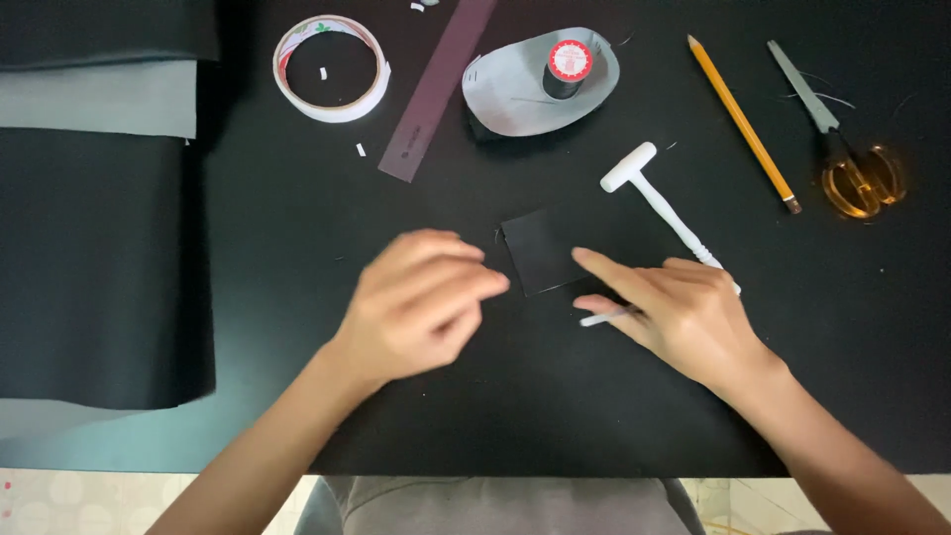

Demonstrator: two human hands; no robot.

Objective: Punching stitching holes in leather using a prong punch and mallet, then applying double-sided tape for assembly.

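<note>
A small black square piece of material [540,248] lies flat on the black table [297,238], in the middle. My left hand [421,302] hovers just left of it, fingers curled and pinched near its lower left edge; whether it holds anything is unclear. My right hand [674,312] rests to the right, its index finger stretched onto the square's right edge, while the other fingers hold a thin white stick [604,318]. A small white hammer [659,198] lies just above my right hand.
At the back lie a roll of white tape [332,69], a dark purple strip [436,89], a grey oval piece [515,89] bearing a black thread spool [565,69], a yellow pencil [743,124] and amber-handled scissors [842,149]. Black and grey sheets [99,198] are stacked at left.
</note>
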